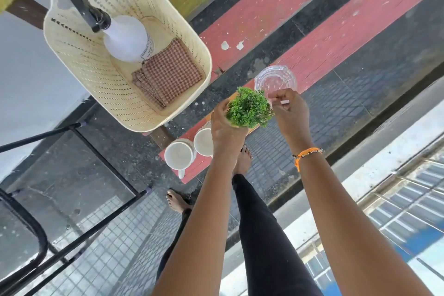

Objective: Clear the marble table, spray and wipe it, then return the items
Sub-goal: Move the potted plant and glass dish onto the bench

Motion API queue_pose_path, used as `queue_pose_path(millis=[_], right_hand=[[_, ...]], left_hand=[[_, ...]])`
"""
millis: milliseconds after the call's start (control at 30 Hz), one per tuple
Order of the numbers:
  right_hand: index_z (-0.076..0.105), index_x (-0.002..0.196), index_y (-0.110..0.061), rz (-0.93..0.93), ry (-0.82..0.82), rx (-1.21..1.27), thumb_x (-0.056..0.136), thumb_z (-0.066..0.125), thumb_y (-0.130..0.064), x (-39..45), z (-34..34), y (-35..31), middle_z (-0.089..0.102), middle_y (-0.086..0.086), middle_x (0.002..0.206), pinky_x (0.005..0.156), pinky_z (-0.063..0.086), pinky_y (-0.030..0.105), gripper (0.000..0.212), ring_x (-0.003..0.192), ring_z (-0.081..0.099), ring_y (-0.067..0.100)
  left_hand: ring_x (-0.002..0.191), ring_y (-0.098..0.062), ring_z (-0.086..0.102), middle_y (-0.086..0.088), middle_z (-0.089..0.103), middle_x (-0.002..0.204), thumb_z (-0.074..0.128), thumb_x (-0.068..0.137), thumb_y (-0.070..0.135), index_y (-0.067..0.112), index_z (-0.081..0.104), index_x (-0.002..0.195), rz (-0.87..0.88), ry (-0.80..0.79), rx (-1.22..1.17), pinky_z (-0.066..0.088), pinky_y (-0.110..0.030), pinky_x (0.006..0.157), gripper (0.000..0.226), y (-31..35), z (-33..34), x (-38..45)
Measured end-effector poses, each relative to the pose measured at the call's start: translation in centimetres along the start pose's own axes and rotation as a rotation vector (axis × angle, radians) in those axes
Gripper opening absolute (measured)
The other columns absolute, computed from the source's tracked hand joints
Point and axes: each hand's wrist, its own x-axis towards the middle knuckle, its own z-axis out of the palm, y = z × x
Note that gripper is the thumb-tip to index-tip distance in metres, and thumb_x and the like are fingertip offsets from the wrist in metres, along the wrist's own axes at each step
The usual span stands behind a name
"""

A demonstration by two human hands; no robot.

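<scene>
Head view: left hand curled around bushy green plastic plant; right hand beside it, fingertips pinching round clear glass dish; two white mugs left of left hand.

Plant's pot perhaps behind leaves

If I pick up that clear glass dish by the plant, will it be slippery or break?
The clear glass dish looks thick and moulded, so it is probably heavy for its size. Its smooth, shiny surface could be slippery, so the right hand's pinching grip at the rim seems a little risky. Being glass, it would likely chip or shatter if dropped on the red bench.
</scene>
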Motion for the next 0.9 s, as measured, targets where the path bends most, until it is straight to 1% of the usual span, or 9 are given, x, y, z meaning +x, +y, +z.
queue_pose_path(millis=[100,233,333,400,467,533,600,733,900], right_hand=[[0.063,0.094,-0.014,-0.008,-0.036,-0.006,0.09,0.048,-0.006,-1.0,0.2,-0.6,0.064,0.004,0.101,0.064,0.042,0.013,0.017,0.073,0.051,0.003],[0.061,0.099,-0.013,-0.051,0.004,-0.066,0.089,0.048,-0.004,-2.2,-0.1,-2.0,0.059,0.004,0.105,0.062,0.039,0.009,0.019,0.071,0.049,0.001],[0.062,0.1,-0.01,-0.104,-0.001,-0.083,0.089,0.048,-0.002,-2.9,-0.2,-4.2,0.058,0.004,0.103,0.069,0.043,0.017,0.019,0.074,0.05,0.008],[0.063,0.099,-0.008,-0.189,-0.045,-0.1,0.089,0.049,-0.002,-3.3,0.4,-6.1,0.058,0.005,0.102,0.066,0.039,0.005,0.018,0.074,0.05,0.004],[0.064,0.098,-0.007,-0.284,-0.115,-0.085,0.087,0.05,0.0,-3.7,1.9,-8.4,0.062,0.007,0.098,0.065,0.038,0.001,0.019,0.077,0.053,0.007],[0.065,0.095,-0.007,-0.343,-0.173,-0.043,0.085,0.052,0.001,-4.0,3.1,-10.3,0.064,0.008,0.095,0.069,0.04,0.006,0.019,0.081,0.055,0.013],[0.065,0.093,-0.007,-0.43,-0.261,-0.017,0.085,0.052,0.001,-4.5,5.0,-12.6,0.064,0.006,0.093,0.073,0.044,0.013,0.017,0.083,0.057,0.013],[0.065,0.096,-0.006,-0.56,-0.39,-0.044,0.087,0.051,-0.001,-3.6,9.5,-16.5,0.066,0.006,0.1,0.083,0.045,0.019,0.017,0.09,0.058,0.012],[0.051,0.123,-0.005,-0.557,-0.383,-0.075,0.088,0.05,-0.002,0.4,15.2,-20.8,0.052,0.011,0.123,0.091,0.046,0.026,0.034,0.103,0.056,0.021]], left_hand=[[0.098,0.0,0.044,0.005,0.049,0.123,0.067,0.076,-0.001,0.024,0.048,0.124,-0.014,-0.024,-0.103,0.047,-0.021,0.088,0.058,0.3,-0.9,-0.9],[0.109,-0.004,0.04,0.011,0.044,0.122,0.061,0.081,0.005,0.031,0.052,0.122,-0.032,0.024,-0.115,0.04,-0.03,0.099,0.05,0.9,-2.2,-2.2],[0.108,-0.006,0.05,0.011,0.052,0.121,0.057,0.084,0.01,0.029,0.057,0.114,0.017,0.106,-0.204,0.044,-0.019,0.091,0.035,1.5,-3.9,-3.3],[0.1,-0.006,0.058,0.005,0.059,0.117,0.056,0.085,0.006,0.021,0.06,0.112,0.045,0.167,-0.267,0.042,-0.002,0.073,0.031,2.0,-5.5,-3.7],[0.09,-0.004,0.061,0.006,0.062,0.105,0.056,0.084,0.004,0.016,0.061,0.108,0.048,0.242,-0.349,0.044,-0.004,0.074,0.027,2.1,-7.6,-4.1],[0.083,-0.001,0.06,0.008,0.062,0.096,0.056,0.085,0.005,0.016,0.062,0.105,0.026,0.294,-0.381,0.046,-0.014,0.076,0.023,2.2,-8.9,-4.2],[0.082,-0.005,0.058,0.007,0.062,0.093,0.055,0.086,0.005,0.014,0.063,0.103,0.01,0.358,-0.43,0.046,-0.011,0.07,0.022,2.0,-10.7,-4.1],[0.094,-0.016,0.058,-0.001,0.065,0.103,0.055,0.085,0.008,0.018,0.065,0.103,0.002,0.427,-0.464,0.046,-0.027,0.085,0.022,2.1,-13.3,-3.2],[0.085,-0.007,0.056,0.0,0.065,0.103,0.054,0.089,0.012,0.018,0.063,0.105,0.048,0.441,-0.418,0.043,-0.012,0.072,0.02,2.6,-15.2,-2.4]])
